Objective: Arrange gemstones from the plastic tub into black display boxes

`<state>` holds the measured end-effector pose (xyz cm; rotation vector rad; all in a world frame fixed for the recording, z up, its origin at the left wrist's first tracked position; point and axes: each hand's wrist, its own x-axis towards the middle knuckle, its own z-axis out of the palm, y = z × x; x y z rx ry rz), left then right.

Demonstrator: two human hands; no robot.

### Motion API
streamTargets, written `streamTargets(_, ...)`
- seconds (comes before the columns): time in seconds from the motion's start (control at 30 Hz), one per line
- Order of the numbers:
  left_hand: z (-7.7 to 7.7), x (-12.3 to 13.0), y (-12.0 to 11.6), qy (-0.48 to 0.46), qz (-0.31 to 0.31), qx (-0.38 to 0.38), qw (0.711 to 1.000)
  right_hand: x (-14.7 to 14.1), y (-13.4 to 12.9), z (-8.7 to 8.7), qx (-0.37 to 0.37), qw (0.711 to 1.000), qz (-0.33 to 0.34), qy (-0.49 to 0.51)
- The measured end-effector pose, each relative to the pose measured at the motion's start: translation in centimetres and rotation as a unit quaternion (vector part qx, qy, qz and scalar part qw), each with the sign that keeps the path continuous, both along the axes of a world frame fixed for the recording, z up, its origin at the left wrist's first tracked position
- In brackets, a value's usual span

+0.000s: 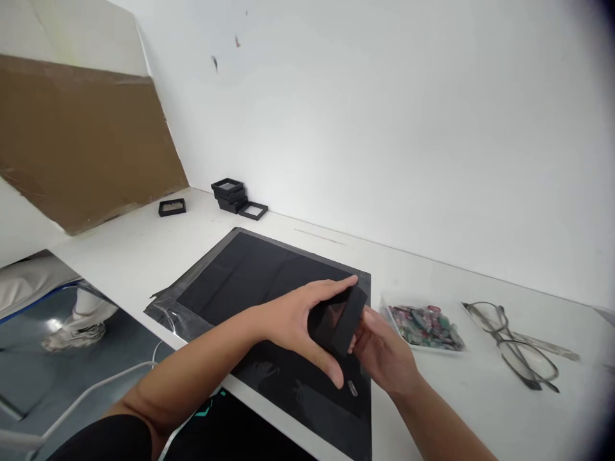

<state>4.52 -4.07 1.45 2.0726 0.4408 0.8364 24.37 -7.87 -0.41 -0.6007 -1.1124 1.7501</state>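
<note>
A black frame-like box (348, 320) is tilted up between my two hands above the black mat (269, 269). My left hand (293, 323) spans its near left side, thumb and fingers spread around it and touching its edges. At the box's right side, my right hand (387, 352) grips it with bent fingers, partly hidden behind it. A small clear oblong piece (352, 388) lies on the mat just below the box.
An open white tray of colored stones (425, 325) stands right of the mat, then eyeglasses (509, 342) and metal tweezers (548, 347). Stacked black frames (229, 195), a loose frame (253, 210) and another black frame (172, 207) lie toward the back left.
</note>
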Motion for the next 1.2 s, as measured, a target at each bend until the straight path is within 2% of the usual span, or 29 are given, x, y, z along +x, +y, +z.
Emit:
streamTargets(0.17, -0.5, -0.6, 0.3, -0.086, -0.031, 0.052, 0.994, -0.3, -0.1, 0.1, 0.027, 0.999, 0.014, 0.008)
streamTargets(0.27, -0.6, -0.7, 0.1, -0.101, -0.044, -0.011, 0.994, -0.4, -0.3, 0.0, 0.024, 1.0, 0.009, 0.008)
streamTargets(0.33, -0.8, -0.5, 0.0, -0.105, -0.04, -0.075, 0.991, -0.5, -0.5, -0.1, 0.02, 1.0, 0.003, 0.005)
streamTargets(0.4, -1.0, -0.4, -0.1, -0.098, -0.029, -0.107, 0.989, -0.6, -0.5, -0.1, 0.018, 1.0, -0.001, -0.003)
streamTargets(0.47, -1.2, -0.3, -0.1, -0.078, -0.019, -0.091, 0.993, -0.7, -0.4, 0.0, 0.018, 0.999, -0.016, -0.02)
streamTargets(0.57, -1.5, -0.3, 0.3, -0.039, -0.004, -0.016, 0.999, -0.7, -0.2, 0.1, 0.017, 0.997, -0.058, -0.054)
streamTargets(0.73, -1.6, -0.5, 0.7, 0.056, 0.055, 0.045, 0.996, -0.9, 0.2, -0.5, 0.006, 0.992, -0.1, -0.072)
streamTargets(0.93, -1.3, -0.5, 0.6, 0.069, 0.032, 0.052, 0.996, -1.2, 0.2, -1.3, -0.02, 0.992, -0.103, -0.074)
streamTargets(1.2, -1.4, -0.7, 0.7, 0.09, 0.041, 0.06, 0.993, -1.3, 0.2, -2.2, -0.026, 0.991, -0.097, -0.086)
